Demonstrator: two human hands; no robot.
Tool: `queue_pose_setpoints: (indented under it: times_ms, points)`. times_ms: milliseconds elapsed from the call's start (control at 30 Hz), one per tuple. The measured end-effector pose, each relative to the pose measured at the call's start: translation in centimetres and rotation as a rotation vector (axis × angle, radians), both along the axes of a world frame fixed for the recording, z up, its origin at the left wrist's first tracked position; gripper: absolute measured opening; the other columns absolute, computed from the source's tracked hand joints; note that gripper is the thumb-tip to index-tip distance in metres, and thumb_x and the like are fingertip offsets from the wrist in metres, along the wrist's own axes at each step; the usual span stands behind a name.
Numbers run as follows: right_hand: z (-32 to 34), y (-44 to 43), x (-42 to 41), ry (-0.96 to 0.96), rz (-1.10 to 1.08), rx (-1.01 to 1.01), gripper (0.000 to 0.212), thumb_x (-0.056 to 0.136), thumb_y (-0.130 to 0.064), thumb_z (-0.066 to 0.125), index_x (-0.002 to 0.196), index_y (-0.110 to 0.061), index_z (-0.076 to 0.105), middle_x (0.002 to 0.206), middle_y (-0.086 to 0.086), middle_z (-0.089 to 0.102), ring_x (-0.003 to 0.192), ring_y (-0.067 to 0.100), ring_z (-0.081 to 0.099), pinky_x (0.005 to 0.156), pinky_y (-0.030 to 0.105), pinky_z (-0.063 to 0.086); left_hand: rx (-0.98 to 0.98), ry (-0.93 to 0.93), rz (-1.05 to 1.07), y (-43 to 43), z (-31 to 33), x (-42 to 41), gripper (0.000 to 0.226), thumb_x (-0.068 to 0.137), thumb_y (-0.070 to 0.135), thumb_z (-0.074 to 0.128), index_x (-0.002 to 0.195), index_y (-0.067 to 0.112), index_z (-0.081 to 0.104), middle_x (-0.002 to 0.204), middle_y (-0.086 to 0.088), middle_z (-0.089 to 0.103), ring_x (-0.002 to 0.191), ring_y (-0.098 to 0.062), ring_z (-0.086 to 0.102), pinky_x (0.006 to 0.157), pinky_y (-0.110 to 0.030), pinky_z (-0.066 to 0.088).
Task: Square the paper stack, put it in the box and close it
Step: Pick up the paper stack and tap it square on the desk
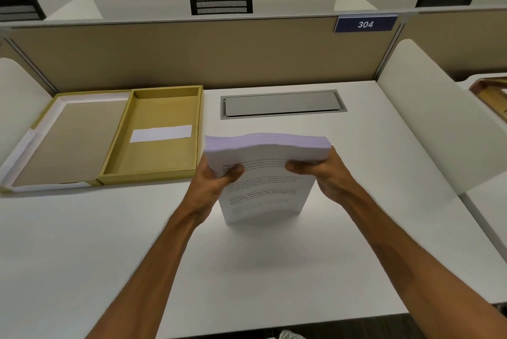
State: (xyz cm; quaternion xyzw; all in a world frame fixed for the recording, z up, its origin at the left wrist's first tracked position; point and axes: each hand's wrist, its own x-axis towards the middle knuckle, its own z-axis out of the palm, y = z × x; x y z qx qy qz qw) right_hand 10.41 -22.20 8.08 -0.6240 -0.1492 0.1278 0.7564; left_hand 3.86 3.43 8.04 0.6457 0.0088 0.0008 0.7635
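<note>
Paper stack (263, 190) stands on its lower short edge on the white desk (274, 270), near the middle, long axis upright and tipped a little away from the person, printed face toward them. Both hands clamp it high up. The left hand (216, 182) has its thumb pressed across the printed face and its fingers wrapped out of sight behind the left edge; the right hand (321, 171) mirrors it on the right edge, thumb lying flat on the page. The top edge bows slightly between the two grips and the sheets there look slightly fanned rather than flush, so I'd judge the squaring is in hand and not finished.

Out from the hands, at about ten o'clock from the stack, lies the open box (153, 135), its yellow tray just beside the stack's upper left corner though not touching it. A white strip of paper (160, 133) lies on the tray floor. The hinged lid (63, 141) lies flat, farther out at nine o'clock. The tray's long axis runs toward and away from the person, so the stack would have to be tipped flat and carried leftward. The left hand is the nearer one to the box. At twelve o'clock, beyond the stack, a grey cable hatch (282, 104) is set in the desk, below the divider panel bearing a blue 304 sign (365, 24).
</note>
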Motion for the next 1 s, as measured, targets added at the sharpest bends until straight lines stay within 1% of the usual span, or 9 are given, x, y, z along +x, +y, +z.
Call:
queue_pose_setpoints:
  times_ms: [100, 233, 333, 500, 567, 667, 800, 933, 1000]
  points:
    - [0.0, -0.2, 0.2, -0.007, 0.007, -0.016, 0.046, 0.069, -0.003, 0.085, 0.113, -0.005, 0.071, 0.106, 0.013, 0.075, 0.097, 0.029, 0.069, 0.079, 0.035, 0.054, 0.006, -0.016, 0.021, 0.1, 0.7, 0.3, 0.085, 0.065, 0.045, 0.089, 0.132, 0.007, 0.054, 0.118, -0.016, 0.069, 0.107, -0.027, 0.067, 0.082, -0.032, 0.057]
    - [0.3, 0.0, 0.2, -0.027, 0.019, -0.023, 0.045, 0.071, -0.004, 0.085, 0.114, -0.004, 0.069, 0.108, 0.016, 0.073, 0.099, 0.03, 0.068, 0.079, 0.036, 0.055, 0.017, -0.028, 0.035, 0.0, 1.2, 0.5, 0.076, 0.067, 0.045, 0.087, 0.128, 0.007, 0.06, 0.112, -0.012, 0.073, 0.102, -0.026, 0.068, 0.08, -0.032, 0.057]
    - [0.4, -0.4, 0.2, -0.045, 0.052, -0.061, 0.046, 0.073, -0.006, 0.085, 0.116, -0.007, 0.068, 0.109, 0.015, 0.071, 0.1, 0.03, 0.068, 0.079, 0.035, 0.055, 0.05, -0.024, 0.0, 0.3, 0.8, 0.3, 0.064, 0.074, 0.037, 0.084, 0.128, 0.009, 0.061, 0.115, -0.011, 0.073, 0.104, -0.024, 0.068, 0.082, -0.032, 0.057]
    - [-0.8, -2.2, -1.2, -0.027, 0.008, -0.153, 0.046, 0.074, -0.007, 0.084, 0.112, -0.032, 0.075, 0.111, 0.002, 0.077, 0.099, 0.022, 0.073, 0.077, 0.03, 0.06, 0.232, 0.061, 0.016, 1.9, -2.6, -1.6, 0.046, 0.086, 0.015, 0.076, 0.128, 0.022, 0.061, 0.119, 0.005, 0.073, 0.111, -0.017, 0.068, 0.091, -0.039, 0.059]
    - [-1.4, -2.6, -1.9, -0.067, -0.054, -0.203, 0.042, 0.077, -0.007, 0.081, 0.108, -0.036, 0.076, 0.109, -0.003, 0.077, 0.099, 0.021, 0.073, 0.079, 0.03, 0.061, 0.345, 0.061, 0.105, 2.1, -3.4, -2.1, 0.04, 0.085, 0.008, 0.076, 0.115, 0.033, 0.068, 0.107, 0.02, 0.075, 0.103, -0.005, 0.07, 0.088, -0.027, 0.059]
    - [-1.7, -2.1, -2.1, -0.132, -0.157, -0.268, 0.039, 0.081, 0.0, 0.078, 0.105, -0.031, 0.075, 0.102, -0.012, 0.078, 0.094, 0.016, 0.074, 0.08, 0.028, 0.061, 0.456, 0.028, 0.216, 1.4, -3.3, -2.3, 0.044, 0.083, 0.003, 0.077, 0.101, 0.041, 0.067, 0.09, 0.037, 0.071, 0.089, 0.01, 0.068, 0.073, -0.006, 0.052]
    - [-1.0, -2.1, -2.1, -0.162, -0.191, -0.287, 0.039, 0.081, -0.002, 0.079, 0.104, -0.032, 0.074, 0.099, -0.017, 0.078, 0.091, 0.012, 0.074, 0.076, 0.021, 0.059, 0.512, -0.044, 0.259, 1.1, -3.1, -2.2, 0.038, 0.082, 0.003, 0.077, 0.103, 0.033, 0.067, 0.087, 0.042, 0.069, 0.086, 0.013, 0.067, 0.069, -0.002, 0.049]
    - [-1.2, -2.3, -2.4, -0.158, -0.183, -0.297, 0.039, 0.081, 0.001, 0.078, 0.104, -0.03, 0.073, 0.096, -0.02, 0.078, 0.09, 0.007, 0.074, 0.073, 0.018, 0.058, 0.513, -0.025, 0.238, 1.1, -3.3, -2.6, 0.035, 0.084, 0.003, 0.075, 0.108, 0.027, 0.067, 0.086, 0.043, 0.068, 0.086, 0.016, 0.065, 0.069, 0.0, 0.047]
    - [-1.7, -2.1, -2.7, -0.152, -0.188, -0.302, 0.038, 0.082, 0.001, 0.077, 0.105, -0.028, 0.073, 0.095, -0.022, 0.077, 0.089, 0.004, 0.073, 0.073, 0.016, 0.057, 0.501, -0.016, 0.228, 0.9, -3.4, -3.0, 0.036, 0.087, 0.005, 0.073, 0.11, 0.031, 0.063, 0.088, 0.044, 0.067, 0.088, 0.017, 0.064, 0.069, 0.0, 0.047]
